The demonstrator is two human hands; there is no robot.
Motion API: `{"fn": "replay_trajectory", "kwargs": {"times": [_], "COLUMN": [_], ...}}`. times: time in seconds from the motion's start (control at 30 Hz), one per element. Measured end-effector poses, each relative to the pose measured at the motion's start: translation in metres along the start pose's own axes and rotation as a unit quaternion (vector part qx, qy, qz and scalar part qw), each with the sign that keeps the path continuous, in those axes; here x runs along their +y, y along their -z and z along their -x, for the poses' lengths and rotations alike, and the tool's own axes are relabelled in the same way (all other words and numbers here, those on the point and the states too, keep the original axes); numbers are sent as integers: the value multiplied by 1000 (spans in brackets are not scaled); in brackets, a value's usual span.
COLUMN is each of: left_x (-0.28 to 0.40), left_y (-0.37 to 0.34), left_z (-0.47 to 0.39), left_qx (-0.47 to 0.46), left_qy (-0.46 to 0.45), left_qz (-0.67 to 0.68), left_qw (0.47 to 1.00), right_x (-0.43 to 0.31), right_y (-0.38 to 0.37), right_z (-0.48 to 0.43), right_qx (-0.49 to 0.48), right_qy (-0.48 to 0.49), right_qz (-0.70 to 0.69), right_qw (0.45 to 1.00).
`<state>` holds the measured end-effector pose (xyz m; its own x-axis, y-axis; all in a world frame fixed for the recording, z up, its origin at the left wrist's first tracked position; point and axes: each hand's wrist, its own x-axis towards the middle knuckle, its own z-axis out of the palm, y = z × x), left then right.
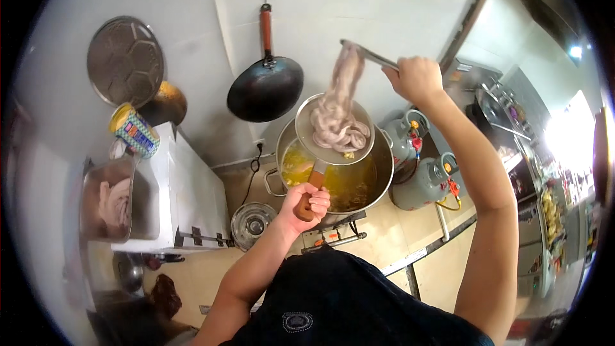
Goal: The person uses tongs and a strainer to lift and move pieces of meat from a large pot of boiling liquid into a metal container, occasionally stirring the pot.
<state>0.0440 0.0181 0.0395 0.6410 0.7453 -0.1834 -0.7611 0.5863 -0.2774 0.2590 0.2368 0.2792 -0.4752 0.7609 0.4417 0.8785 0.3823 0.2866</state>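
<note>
My left hand (305,204) grips the wooden handle of a round strainer (307,142), held over a large metal stockpot (388,180) with yellowish liquid in it. Pale, pinkish rope-like strands, apparently intestines (338,129), lie coiled in the strainer, and part of them hangs stretched upward. My right hand (418,77), raised above the pot's right side, is closed on a long metal utensil (377,56), whose far end carries the top of the strands. Whether it is tongs or another tool, I cannot tell.
Left of the pot, a white chest (197,187) bears a metal tray (144,218) of pale meat and a patterned can (137,132). A black wok (265,90) hangs on the wall. Gas cylinders (418,187) stand right of the pot; a glass lid (253,225) lies lower left.
</note>
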Motion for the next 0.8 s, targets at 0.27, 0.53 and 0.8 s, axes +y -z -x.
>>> {"fn": "replay_trajectory", "kwargs": {"times": [0.27,0.53,0.8], "left_x": [-16,-39,-70], "left_y": [-5,37,41], "left_z": [22,22,59], "left_qx": [-54,-77,-85], "left_qy": [-41,-56,-126], "left_qz": [-20,38,74], "left_qw": [998,995,986], "right_x": [-14,-19,-37], "right_y": [5,-53,-61], "right_z": [-8,0,-13], "right_qx": [-9,-43,25], "right_qy": [1,57,134], "right_qz": [-26,-45,-79], "right_qw": [1000,996,988]}}
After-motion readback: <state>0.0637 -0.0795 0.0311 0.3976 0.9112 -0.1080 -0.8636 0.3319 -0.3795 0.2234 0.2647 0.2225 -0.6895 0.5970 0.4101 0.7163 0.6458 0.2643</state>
